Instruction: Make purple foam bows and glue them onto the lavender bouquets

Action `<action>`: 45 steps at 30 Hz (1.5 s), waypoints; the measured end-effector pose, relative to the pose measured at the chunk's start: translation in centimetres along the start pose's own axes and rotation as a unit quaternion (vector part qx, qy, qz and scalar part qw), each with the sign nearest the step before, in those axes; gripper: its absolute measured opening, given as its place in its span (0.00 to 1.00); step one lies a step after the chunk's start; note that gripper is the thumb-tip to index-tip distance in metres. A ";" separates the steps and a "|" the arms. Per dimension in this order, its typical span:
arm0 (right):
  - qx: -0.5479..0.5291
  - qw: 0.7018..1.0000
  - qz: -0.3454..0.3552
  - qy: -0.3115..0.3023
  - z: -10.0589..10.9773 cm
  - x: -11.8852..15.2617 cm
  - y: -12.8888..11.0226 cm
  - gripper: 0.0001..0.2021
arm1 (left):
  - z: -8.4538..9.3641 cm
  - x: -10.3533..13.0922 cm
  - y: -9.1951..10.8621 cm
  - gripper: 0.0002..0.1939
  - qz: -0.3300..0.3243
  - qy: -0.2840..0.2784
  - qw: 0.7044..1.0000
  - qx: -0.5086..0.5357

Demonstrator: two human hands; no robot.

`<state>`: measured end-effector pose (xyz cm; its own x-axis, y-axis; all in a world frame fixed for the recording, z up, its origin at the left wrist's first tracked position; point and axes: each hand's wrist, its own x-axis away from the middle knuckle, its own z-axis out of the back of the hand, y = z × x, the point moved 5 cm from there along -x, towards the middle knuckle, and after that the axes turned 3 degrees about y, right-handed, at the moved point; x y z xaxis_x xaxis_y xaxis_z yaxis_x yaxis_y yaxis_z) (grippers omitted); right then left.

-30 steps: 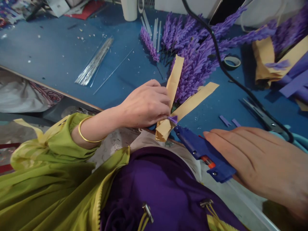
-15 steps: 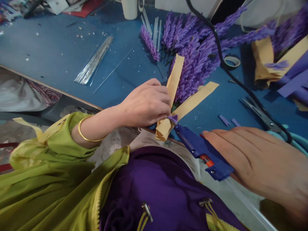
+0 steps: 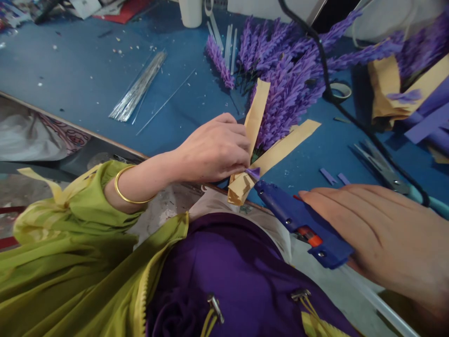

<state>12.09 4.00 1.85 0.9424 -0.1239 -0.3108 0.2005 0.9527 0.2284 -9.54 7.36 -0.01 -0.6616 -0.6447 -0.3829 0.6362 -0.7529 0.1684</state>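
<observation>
My left hand is closed on a bouquet wrapped in yellow-tan paper, at the gathered lower end near the table's front edge. Purple lavender-like flowers stand out of the paper, pointing away from me. A small purple ribbon piece lies across the gather, beside my fingertips. In my right hand is a blue hot glue gun with a clear glue stick in its rear. Its nozzle end is close to the ribbon; whether they touch I cannot tell.
A black cable runs over the right side of the blue table. Scissors, a tape roll and another wrapped bouquet lie to the right. Thin wires lie left, spare glue sticks and a white cup at the back.
The glue gun and my right hand have shifted slightly right and back from the gather. My left hand keeps its hold on the bouquet, almost unmoved.
</observation>
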 end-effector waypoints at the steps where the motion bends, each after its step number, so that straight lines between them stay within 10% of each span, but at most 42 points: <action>1: 0.002 1.000 0.000 -0.002 -0.1 -0.1 -0.1 0.16 | 0.0 0.0 -0.1 0.12 -0.001 -0.002 1.000 0.002; 45: 0.041 0.999 0.010 -0.034 -1.1 -1.1 -0.6 0.13 | -0.4 -0.4 -0.3 0.12 -0.012 -0.023 1.000 0.008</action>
<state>10.63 3.82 1.08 0.9620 -0.1252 -0.2427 0.1992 0.9297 0.3099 -9.29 7.88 -0.24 -0.6938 -0.6321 -0.3452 0.6139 -0.7696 0.1755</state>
